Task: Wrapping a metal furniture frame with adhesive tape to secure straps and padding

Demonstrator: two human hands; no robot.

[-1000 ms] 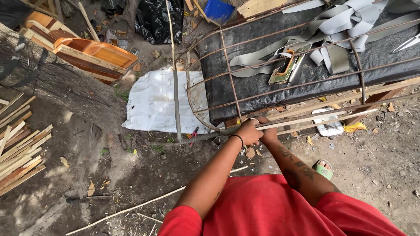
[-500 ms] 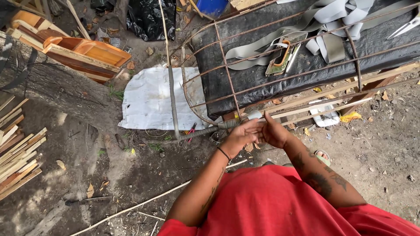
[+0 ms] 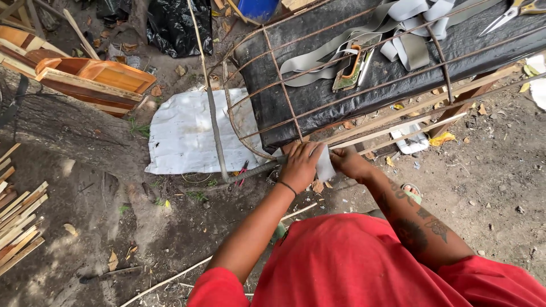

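Left hand (image 3: pixel 300 165) clenched on rusty curved wire frame (image 3: pixel 273 74), right hand (image 3: pixel 348 164) pinching pale grey strip (image 3: pixel 325 165)

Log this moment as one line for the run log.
left hand: grips rusty wire frame | right hand: holds grey strip at frame | both closed

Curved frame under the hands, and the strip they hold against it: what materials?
Frame: looks like steel rod, bare and rusty brown, joined into a grid. Strip: pale grey, soft, probably fabric webbing or tape, pinched between left hand and right hand; exact material unclear.
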